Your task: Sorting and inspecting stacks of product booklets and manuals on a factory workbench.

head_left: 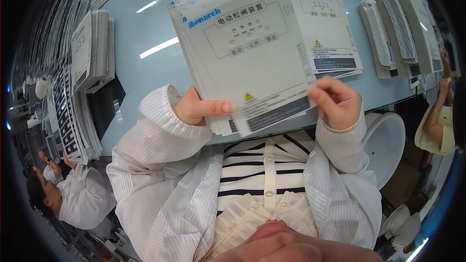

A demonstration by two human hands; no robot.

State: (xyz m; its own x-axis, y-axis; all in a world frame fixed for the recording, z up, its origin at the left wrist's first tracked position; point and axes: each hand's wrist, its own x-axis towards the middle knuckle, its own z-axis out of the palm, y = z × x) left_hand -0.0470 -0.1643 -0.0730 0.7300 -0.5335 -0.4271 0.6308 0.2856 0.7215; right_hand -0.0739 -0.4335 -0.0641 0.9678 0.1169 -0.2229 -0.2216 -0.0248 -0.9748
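Left hand: clamping sheets mid-frame under thumb
Right hand: pinching right edge of top sheet
Paper pile: lying upper right

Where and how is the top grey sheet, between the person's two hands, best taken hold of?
Probably pinch the top grey sheet near its lower right corner, coming from the right: it looks thin and flat, so an edge suits a pinch. The right hand is at that part, while the left hand has its thumb by the opposite edge.
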